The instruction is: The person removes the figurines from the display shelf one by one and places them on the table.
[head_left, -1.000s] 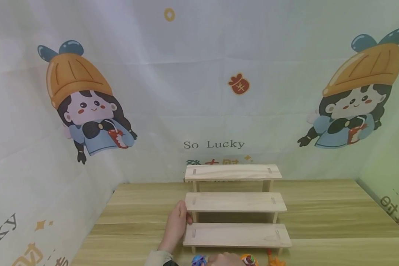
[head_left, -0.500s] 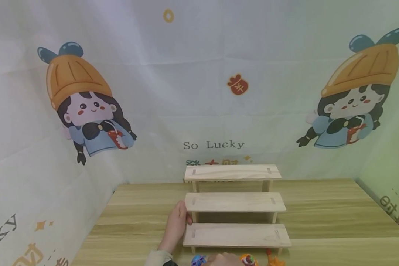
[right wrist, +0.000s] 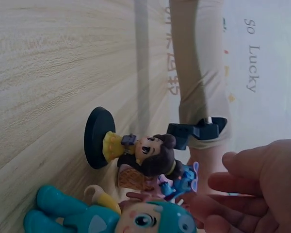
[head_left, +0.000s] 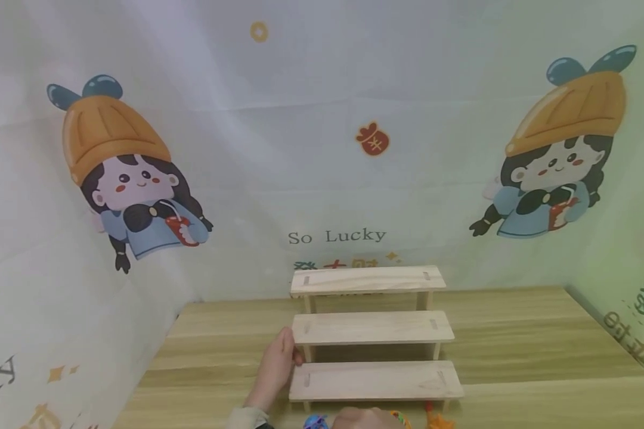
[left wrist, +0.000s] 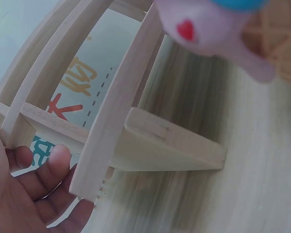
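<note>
A three-tier wooden stand [head_left: 372,328] of pale boards stands on the table. My left hand [head_left: 273,366] grips its left end beside the middle tier; in the left wrist view the fingers [left wrist: 56,165] curl round the board's end. My right hand [head_left: 367,419] is low in front of the stand, mostly cut off in the head view. In the right wrist view its loosely bent fingers [right wrist: 237,182] are right at the head of a figurine in a teal suit [right wrist: 92,216]. Beside that stand a yellow-dressed figurine [right wrist: 136,148] on a black base and a blue figure [right wrist: 182,182] over a waffle cone.
Along the stand's front, an orange toy [head_left: 440,420] and a blue toy [head_left: 315,422] show at the head view's lower edge. The wood-grain table [head_left: 520,339] extends to both sides. A printed white cloth [head_left: 322,149] hangs behind it.
The head view has turned slightly, so everything sits further left. My right hand has moved a little to the right and covers more of the round orange toy. My left hand stays on the stand.
</note>
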Available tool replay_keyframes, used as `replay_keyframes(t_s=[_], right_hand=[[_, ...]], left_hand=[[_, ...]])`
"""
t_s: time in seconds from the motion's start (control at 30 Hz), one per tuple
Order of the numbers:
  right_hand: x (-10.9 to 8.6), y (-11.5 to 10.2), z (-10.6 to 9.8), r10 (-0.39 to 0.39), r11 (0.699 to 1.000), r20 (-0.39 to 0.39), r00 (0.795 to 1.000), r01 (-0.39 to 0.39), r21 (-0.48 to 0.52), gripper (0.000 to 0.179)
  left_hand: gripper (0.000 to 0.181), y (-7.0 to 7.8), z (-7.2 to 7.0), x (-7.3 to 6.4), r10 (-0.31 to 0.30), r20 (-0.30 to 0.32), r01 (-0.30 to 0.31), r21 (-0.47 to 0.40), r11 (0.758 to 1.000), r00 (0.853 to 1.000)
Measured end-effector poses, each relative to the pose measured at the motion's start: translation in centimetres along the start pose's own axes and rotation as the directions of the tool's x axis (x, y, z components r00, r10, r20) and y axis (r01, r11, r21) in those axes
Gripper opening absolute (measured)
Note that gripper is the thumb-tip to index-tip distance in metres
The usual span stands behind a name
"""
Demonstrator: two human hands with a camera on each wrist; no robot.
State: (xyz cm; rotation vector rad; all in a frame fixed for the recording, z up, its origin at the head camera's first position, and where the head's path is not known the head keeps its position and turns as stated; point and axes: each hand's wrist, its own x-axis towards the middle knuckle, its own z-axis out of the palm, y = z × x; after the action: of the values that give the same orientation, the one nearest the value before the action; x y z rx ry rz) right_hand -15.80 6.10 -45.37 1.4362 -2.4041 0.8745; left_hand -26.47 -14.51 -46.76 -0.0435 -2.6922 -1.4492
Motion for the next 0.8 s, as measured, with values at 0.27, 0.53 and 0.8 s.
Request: replay_keyframes(t_s=[0.27, 0.53, 0.8], right_hand=[[-1.0, 0.4, -0.8, -0.269, 0.953, -0.201, 0.942, 0.230, -0.199, 0.007], [-3.2, 0.5, -2.6, -0.155, 0.981, -0.342, 0.927, 0.104, -0.162, 0.001], [-6.2, 2.9, -6.3, -0.068, 0.951, -0.313, 0.947, -0.033, -0.306, 0.006]], left_hand=[[0.043, -0.5, -0.8, 0.0, 0.003, 0.003, -0.003, 0.015, 1.000, 1.000], [0.039, -0.7, -1.7, 0.1, 0.048, 0.014, -0.049, 0.095, 0.994, 0.999], [0.032, -0.9, -2.9, 0.6, 0.077, -0.003, -0.075, 0.218, 0.973, 0.997]])
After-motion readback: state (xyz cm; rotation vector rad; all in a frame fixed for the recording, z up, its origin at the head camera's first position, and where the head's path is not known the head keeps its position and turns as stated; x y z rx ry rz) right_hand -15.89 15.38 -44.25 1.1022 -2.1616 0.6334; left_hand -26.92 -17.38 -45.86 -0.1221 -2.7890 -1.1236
